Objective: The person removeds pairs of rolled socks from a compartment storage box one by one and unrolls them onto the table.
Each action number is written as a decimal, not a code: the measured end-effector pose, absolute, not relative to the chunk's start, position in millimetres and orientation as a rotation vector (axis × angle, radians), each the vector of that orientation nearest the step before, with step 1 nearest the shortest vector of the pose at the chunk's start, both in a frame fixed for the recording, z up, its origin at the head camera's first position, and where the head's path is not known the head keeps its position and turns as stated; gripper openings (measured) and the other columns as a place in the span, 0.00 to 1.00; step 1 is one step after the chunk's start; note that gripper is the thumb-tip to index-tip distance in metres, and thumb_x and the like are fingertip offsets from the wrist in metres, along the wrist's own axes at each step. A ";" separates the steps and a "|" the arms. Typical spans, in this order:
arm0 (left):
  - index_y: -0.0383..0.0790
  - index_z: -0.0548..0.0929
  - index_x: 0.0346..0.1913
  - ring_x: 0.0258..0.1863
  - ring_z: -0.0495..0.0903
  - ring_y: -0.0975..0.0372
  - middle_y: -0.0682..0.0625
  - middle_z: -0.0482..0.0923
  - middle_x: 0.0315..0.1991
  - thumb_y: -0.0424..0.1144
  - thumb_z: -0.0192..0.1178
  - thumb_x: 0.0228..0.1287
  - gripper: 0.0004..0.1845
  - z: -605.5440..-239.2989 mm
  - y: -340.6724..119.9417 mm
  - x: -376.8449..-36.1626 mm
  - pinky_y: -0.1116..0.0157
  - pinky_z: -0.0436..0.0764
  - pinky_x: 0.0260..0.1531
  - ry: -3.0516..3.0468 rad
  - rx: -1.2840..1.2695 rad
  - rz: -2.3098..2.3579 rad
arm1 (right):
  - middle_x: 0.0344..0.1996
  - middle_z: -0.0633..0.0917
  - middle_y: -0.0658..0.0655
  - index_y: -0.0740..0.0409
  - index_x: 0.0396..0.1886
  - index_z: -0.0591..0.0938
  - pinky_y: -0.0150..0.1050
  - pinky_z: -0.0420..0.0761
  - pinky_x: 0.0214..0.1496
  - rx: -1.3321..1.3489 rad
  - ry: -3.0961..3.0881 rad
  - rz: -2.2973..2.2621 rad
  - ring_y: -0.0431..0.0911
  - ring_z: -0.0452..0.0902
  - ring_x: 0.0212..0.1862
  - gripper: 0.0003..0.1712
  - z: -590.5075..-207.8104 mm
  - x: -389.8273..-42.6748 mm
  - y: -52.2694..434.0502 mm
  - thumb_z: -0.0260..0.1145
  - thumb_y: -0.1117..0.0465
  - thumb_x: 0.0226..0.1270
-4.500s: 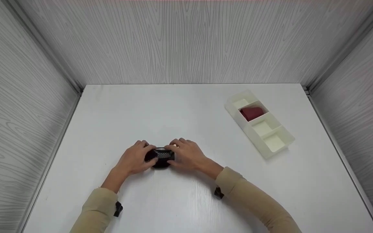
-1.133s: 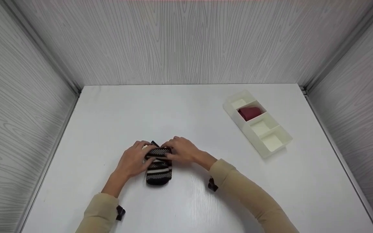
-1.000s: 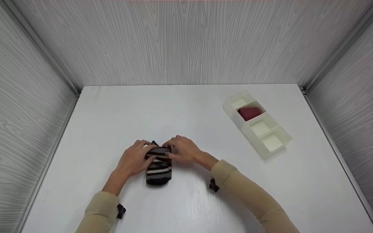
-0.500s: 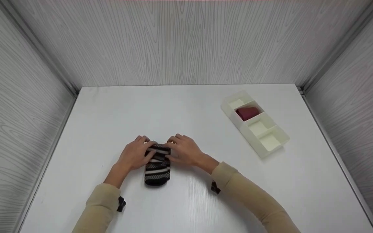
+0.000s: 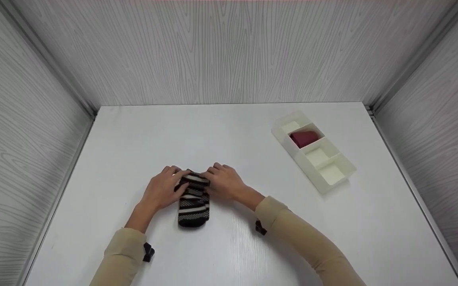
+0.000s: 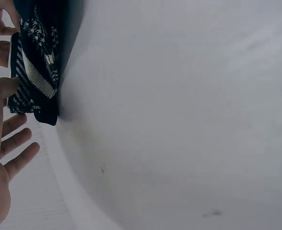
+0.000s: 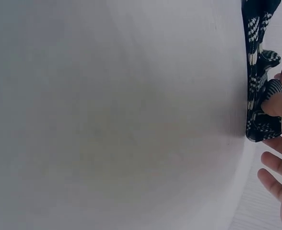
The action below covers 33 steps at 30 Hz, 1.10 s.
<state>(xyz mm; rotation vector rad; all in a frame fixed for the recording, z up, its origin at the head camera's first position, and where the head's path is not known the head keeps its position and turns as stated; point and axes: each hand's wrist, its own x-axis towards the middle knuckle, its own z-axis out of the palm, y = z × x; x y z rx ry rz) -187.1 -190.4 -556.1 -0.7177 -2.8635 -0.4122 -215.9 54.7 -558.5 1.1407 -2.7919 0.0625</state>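
Note:
A black sock with white and grey stripes [image 5: 193, 208] lies on the white table, its rounded black end toward me. My left hand [image 5: 163, 188] pinches the left side of its far end between thumb and fingers. Opposite it, my right hand [image 5: 226, 184] grips the right side of the same end, which looks folded over. In the left wrist view, the left thumb lies on the knit fabric [image 6: 38, 79] and the other fingers spread below. The right wrist view shows the layered, bunched fabric [image 7: 263, 127] at the right thumb.
A white tray with four-sided compartments [image 5: 324, 184] stands at an angle toward the back right. One compartment holds a rolled dark red cloth item [image 5: 304, 138]. Grey wood-grain panels [image 5: 229, 51] rise at the back and both sides of the table.
Earlier the sock was a compact dark bundle between both hands; later its striped length lay toward me. In the last second the far end's fold has shifted, with both hands staying on it.

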 end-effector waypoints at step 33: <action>0.46 0.88 0.58 0.46 0.81 0.53 0.45 0.83 0.49 0.46 0.68 0.70 0.17 -552.8 -193.2 -196.2 0.54 0.87 0.35 -2.812 -0.789 -0.317 | 0.55 0.87 0.49 0.44 0.62 0.84 0.39 0.86 0.54 1.194 -2.700 0.314 0.45 0.82 0.55 0.22 -560.8 -222.9 58.9 0.67 0.44 0.73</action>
